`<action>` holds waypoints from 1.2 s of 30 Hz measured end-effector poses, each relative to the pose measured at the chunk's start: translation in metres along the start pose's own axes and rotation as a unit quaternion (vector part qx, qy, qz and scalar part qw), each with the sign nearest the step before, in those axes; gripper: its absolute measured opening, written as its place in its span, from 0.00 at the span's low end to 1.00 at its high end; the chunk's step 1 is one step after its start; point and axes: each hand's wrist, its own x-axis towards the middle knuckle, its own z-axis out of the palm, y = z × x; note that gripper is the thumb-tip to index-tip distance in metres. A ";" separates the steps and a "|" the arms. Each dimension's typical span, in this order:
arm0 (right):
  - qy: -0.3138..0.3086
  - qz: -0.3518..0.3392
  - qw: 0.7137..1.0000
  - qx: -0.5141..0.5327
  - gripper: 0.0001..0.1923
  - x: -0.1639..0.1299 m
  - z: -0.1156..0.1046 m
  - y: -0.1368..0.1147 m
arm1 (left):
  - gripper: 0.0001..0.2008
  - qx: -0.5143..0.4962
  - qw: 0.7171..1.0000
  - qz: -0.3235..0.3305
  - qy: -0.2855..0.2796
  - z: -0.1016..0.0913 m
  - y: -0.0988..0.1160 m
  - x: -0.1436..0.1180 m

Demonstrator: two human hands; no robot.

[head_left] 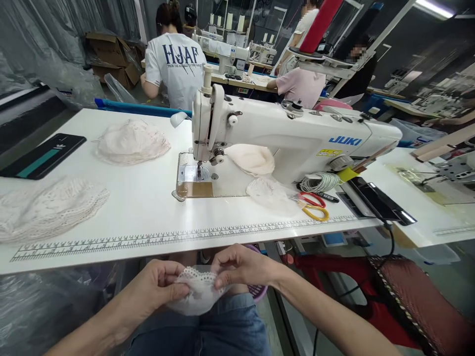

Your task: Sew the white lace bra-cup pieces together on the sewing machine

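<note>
Between my two hands, over my lap and in front of the table edge, is a small piece of white lace fabric point(198, 294) with a scalloped, eyelet edge on top. My left hand point(163, 284) pinches its left side between thumb and fingers. The right side is pinched by my right hand point(237, 267). Beyond them on the table stands a white sewing machine point(260, 118), its presser foot point(199, 170) above the metal plate. Pale fabric cups point(256, 159) and a white lace piece point(270, 194) lie under and before its arm.
Two lace piles point(131, 142) point(55, 205) lie on the left of the table, near a black and teal case point(46, 155). Scissors point(313, 205), a coiled cord point(321, 182) and a phone point(382, 200) lie right. A printed ruler point(178, 239) runs along the front edge. Other people sit beyond.
</note>
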 end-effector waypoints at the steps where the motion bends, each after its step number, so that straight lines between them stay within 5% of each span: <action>1: 0.001 0.001 1.000 0.001 0.18 0.000 0.000 0.000 | 0.18 -0.003 1.000 -0.003 0.009 0.001 0.001 -0.001; 22: 0.031 0.024 0.998 0.045 0.18 0.005 0.009 0.005 | 0.18 -0.033 0.999 -0.004 0.001 0.000 0.007 -0.010; 32: 0.036 0.036 0.998 -0.036 0.16 0.001 0.007 0.002 | 0.18 -0.001 0.999 0.002 0.049 0.009 -0.002 0.005; 36: 0.021 0.028 0.999 -0.026 0.16 -0.001 0.004 0.001 | 0.19 0.012 1.000 0.001 0.028 0.007 0.000 0.003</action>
